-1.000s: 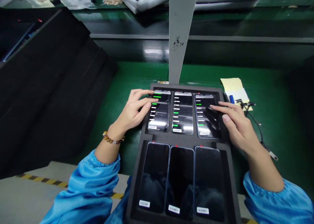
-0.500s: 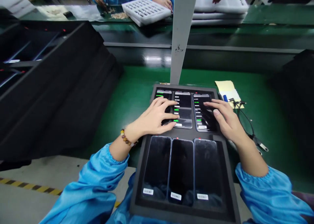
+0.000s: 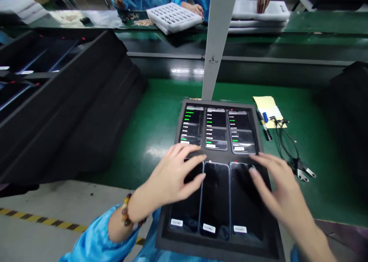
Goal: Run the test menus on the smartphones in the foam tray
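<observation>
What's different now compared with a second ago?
Both hands have moved toward the person: the left hand from the lit phones to over the lower-left dark phone, and the right hand from the far-right lit phone to beside and partly over the lower-right dark phone. Neither has picked anything up; contact is unclear. All six phones stay in the black tray.
</observation>
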